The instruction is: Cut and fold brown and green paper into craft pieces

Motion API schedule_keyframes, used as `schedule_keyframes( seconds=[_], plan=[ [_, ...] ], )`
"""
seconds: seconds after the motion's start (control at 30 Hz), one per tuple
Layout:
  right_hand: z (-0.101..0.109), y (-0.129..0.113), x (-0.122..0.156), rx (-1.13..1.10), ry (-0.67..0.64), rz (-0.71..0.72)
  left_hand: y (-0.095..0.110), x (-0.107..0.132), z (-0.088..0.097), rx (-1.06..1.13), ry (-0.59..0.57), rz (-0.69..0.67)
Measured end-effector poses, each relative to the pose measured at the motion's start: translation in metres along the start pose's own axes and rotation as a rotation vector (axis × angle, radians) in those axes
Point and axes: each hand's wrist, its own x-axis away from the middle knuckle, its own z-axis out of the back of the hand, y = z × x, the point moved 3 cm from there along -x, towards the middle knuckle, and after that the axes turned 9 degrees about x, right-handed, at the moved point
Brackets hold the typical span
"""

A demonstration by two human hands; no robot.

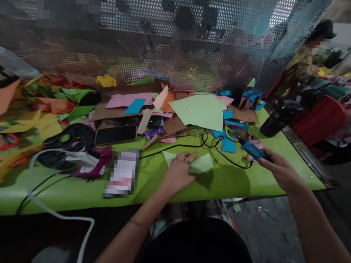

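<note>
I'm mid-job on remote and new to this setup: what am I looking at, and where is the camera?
There's no machine here: a person works bare-handed, wearing the camera on their head, so this single picture looks forward and down. The left hand rests on pale green paper on a bright green table. The right hand holds a blue tool; its exact type is hard to tell. Farther back lies a large pale green sheet among other coloured papers, with a dark-screened phone to its left.
</note>
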Motion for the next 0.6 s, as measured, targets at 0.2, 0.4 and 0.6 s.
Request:
schedule_keyframes(
  seconds=[0.2, 0.4, 0.6],
  plan=[
    [-0.016, 0.000, 0.024, 0.067, -0.028, -0.082, 0.004, 0.002, 0.002, 0.050, -0.048, -0.025],
    [-0.027, 0.006, 0.033, 0.275, -0.096, 0.016, 0.010, 0.021, 0.011, 0.020, -0.150, -0.208],
    [-0.036, 0.005, 0.043, 0.330, -0.184, 0.160, 0.009, 0.039, 0.020, -0.009, -0.223, -0.285]
  ],
)
